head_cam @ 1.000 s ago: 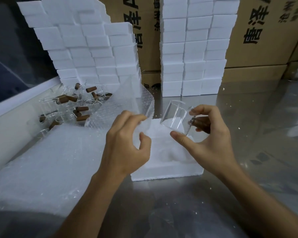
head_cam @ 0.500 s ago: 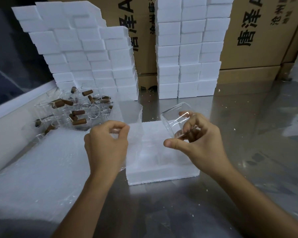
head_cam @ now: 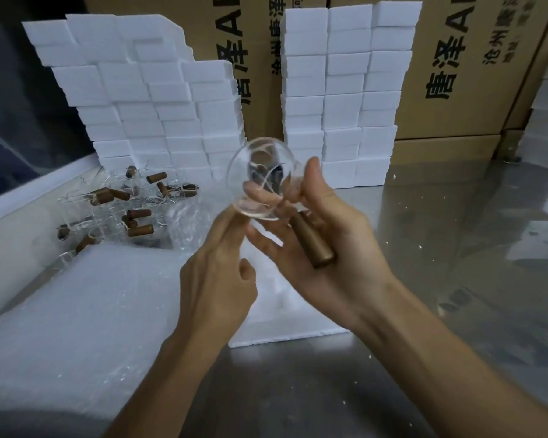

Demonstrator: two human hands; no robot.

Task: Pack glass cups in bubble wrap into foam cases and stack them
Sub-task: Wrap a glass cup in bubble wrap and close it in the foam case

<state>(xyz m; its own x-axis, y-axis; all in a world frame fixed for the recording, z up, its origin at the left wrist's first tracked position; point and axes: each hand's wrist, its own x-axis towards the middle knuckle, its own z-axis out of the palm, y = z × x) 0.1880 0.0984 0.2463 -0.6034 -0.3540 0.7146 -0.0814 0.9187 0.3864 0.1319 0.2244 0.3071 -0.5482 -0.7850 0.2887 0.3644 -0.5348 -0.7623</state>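
Observation:
My right hand grips a clear glass cup in the air, its mouth turned toward me. The cup's brown wooden handle lies across that hand's fingers. My left hand reaches up with fairly straight fingers and touches the cup's lower edge, thumb held apart. A loose piece of bubble wrap shows just behind the left fingers; whether they hold it is unclear. Below both hands lies an open white foam case, mostly hidden by them.
A large bubble-wrap sheet covers the left of the metal table. Several glass cups with wooden handles are piled at the back left. Foam case stacks stand before cardboard boxes.
My right hand raised the cup and turned its mouth toward me, so the handle now points down. My left hand left its pinch on the bubble wrap and moved right to touch the cup.

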